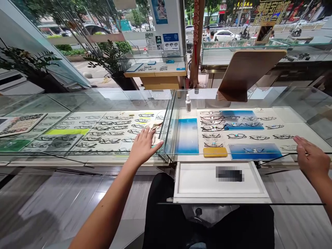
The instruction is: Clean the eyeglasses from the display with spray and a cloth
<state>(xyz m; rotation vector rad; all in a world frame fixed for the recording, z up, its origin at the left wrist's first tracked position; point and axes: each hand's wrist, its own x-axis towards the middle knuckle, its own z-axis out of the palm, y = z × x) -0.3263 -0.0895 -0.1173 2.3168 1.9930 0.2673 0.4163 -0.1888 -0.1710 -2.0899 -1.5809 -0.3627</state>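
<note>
My left hand [144, 145] rests on the glass top of the left display case, thumb spread from the fingers. A crumpled cream cloth [156, 132] is in its grasp, showing between thumb and fingers; the palm hides the rest. To the far right, my right hand [312, 157] is at the front of the other glass case. Its fingers are extended side by side with nothing visible in them; I cannot tell whether it touches the glass. Beneath the glass lie rows of eyeglasses [236, 136]. Between my hands, a white drawer [197, 180] stands pulled out above my lap.
A spray bottle [188, 103] stands behind the joint of the two cases. A wooden-backed stand [249, 72] rises at the back right. Blue sheets [187, 136] and a yellow glasses case [215, 152] lie under the glass. A dark glass edge [293, 204] crosses before the drawer.
</note>
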